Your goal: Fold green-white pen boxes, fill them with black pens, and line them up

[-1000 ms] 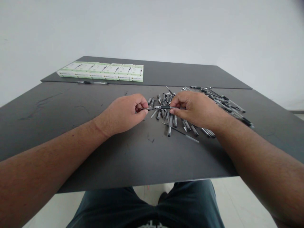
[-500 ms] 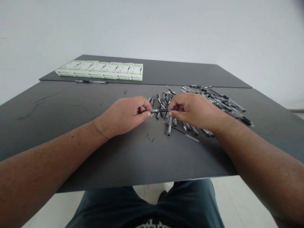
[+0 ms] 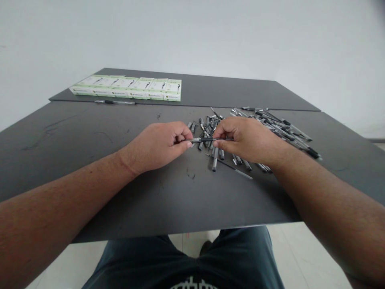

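Observation:
A pen (image 3: 206,139) with a black grip is stretched level between my two hands, above the dark table (image 3: 144,208). My left hand (image 3: 165,142) pinches its left end between thumb and fingers. The other end sits in the closed fingers of my right hand (image 3: 240,134), which hide part of it. Behind and below the pen lie many loose pen caps (image 3: 215,158) in a pile, partly covered by my right hand. A thin ink refill (image 3: 236,170) with a pale end lies in front of the pile.
Several clear pens with black grips (image 3: 285,130) are heaped to the right, by my right forearm. A row of white and green boxes (image 3: 173,90) stands at the back left. One pen (image 3: 114,102) lies in front of the boxes. A pale wall (image 3: 192,36) rises behind the table.
Both hands stay in nearly the same place with the pen between them. The camera view has shifted very slightly; nothing else has visibly moved.

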Demonstrator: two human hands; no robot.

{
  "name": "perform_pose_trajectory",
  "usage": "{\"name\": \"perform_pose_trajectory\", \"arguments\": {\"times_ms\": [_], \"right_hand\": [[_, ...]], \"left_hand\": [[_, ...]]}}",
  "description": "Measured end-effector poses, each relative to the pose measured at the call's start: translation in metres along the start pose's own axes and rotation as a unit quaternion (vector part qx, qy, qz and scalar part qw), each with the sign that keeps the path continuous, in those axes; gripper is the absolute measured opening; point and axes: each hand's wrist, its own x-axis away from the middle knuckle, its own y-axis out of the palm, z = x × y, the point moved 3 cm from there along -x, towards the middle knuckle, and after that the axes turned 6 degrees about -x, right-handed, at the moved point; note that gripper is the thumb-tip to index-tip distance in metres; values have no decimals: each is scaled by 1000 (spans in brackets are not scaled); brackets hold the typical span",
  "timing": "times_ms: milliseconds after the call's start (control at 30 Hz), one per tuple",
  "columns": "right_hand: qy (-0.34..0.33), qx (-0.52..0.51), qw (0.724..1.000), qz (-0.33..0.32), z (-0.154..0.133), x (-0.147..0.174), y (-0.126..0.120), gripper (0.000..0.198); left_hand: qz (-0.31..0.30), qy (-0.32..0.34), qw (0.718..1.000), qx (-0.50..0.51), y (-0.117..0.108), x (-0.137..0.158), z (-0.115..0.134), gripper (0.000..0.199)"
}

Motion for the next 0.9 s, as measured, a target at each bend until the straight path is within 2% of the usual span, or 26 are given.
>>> {"name": "perform_pose_trajectory", "arguments": {"times_ms": [400,800,900], "right_hand": [[-8,-13,1000,-13,-2,1,1,6],[-30,-28,999,1,2,1,1,1],[-29,-35,999,5,3,2,0,1]], "left_hand": [[-7,0,1000,23,1,0,2,26],[-7,11,999,50,0,-1,1,31],[-28,-2,997,68,0,-2,2,35]]}}
